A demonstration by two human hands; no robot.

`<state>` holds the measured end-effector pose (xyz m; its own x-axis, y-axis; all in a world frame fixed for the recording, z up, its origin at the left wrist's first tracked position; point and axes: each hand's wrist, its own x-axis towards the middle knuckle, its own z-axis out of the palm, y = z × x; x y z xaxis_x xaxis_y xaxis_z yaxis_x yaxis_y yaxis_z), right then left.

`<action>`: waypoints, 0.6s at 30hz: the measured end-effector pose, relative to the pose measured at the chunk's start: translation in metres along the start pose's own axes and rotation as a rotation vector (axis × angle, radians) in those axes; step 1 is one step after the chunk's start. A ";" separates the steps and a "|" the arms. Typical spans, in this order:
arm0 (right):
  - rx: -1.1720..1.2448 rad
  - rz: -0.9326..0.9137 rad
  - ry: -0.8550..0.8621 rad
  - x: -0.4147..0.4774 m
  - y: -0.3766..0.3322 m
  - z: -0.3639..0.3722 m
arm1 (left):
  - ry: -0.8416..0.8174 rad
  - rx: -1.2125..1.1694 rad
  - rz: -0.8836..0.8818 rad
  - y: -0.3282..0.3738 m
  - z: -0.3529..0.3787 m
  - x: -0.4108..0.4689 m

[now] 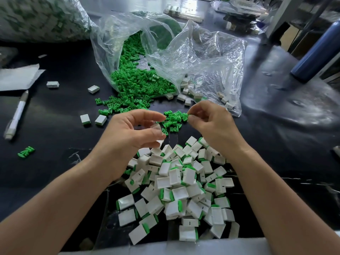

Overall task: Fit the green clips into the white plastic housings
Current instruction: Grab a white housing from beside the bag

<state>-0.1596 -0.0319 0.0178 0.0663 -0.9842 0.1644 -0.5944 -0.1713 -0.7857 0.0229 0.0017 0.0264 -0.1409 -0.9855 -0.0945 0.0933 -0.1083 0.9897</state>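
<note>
Above the heap of white housings [176, 188], the right hand [211, 124] pinches a green clip [186, 115] just beside the curled left hand [128, 133], whose hold is too blurred to tell.

clip [186, 115] mostly hidden by right hand [211, 126]

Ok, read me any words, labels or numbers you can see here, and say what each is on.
No readable text anywhere.
housings: only a short black dash, no letters.
clips, pen: no print shows.
boxes at the far edge: too blurred to read.
</note>
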 end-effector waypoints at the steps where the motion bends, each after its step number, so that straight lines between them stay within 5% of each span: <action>1: 0.058 -0.008 -0.024 -0.002 -0.003 0.000 | 0.011 0.024 0.006 -0.001 0.000 0.000; 18: 0.194 -0.177 -0.165 -0.014 -0.025 0.006 | -0.010 0.060 0.034 -0.004 0.003 0.001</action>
<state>-0.1407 -0.0137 0.0314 0.2937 -0.9298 0.2220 -0.3988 -0.3302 -0.8555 0.0195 0.0010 0.0229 -0.1482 -0.9871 -0.0605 0.0387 -0.0669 0.9970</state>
